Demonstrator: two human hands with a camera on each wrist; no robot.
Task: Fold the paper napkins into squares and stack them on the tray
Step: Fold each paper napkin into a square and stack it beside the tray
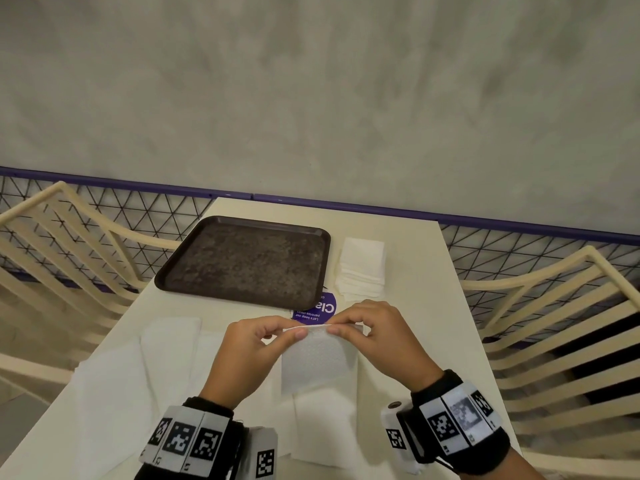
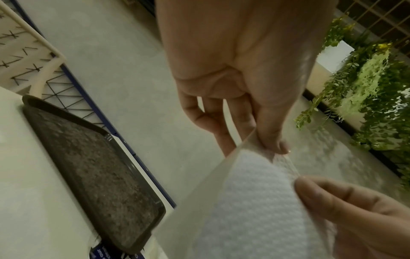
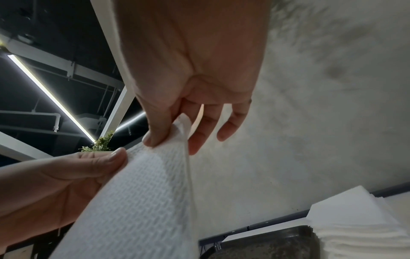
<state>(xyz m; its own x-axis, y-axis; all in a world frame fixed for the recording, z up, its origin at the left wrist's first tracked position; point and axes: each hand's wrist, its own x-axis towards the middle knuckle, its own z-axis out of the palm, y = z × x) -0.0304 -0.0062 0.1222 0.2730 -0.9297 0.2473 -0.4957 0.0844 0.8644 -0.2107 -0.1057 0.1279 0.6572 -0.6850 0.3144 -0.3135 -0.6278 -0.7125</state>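
Note:
I hold a white embossed paper napkin [image 1: 318,358] upright over the table, folded edge on top. My left hand [image 1: 294,331] pinches its top left corner between thumb and fingers. My right hand [image 1: 338,328] pinches the top right corner. In the left wrist view my left hand's thumb [image 2: 275,143] presses the napkin [image 2: 250,201] against the fingers behind it. The right wrist view shows my right hand [image 3: 168,133] nipping the napkin [image 3: 137,201] at its corner. The dark brown tray [image 1: 242,261] lies flat beyond my hands with nothing on it.
A stack of white napkins [image 1: 362,268] sits right of the tray. Unfolded white sheets [image 1: 138,368] lie on the cream table at the left and one [image 1: 322,420] below my hands. A purple sticker [image 1: 322,310] shows by the tray. Cream chairs [image 1: 554,323] flank the table.

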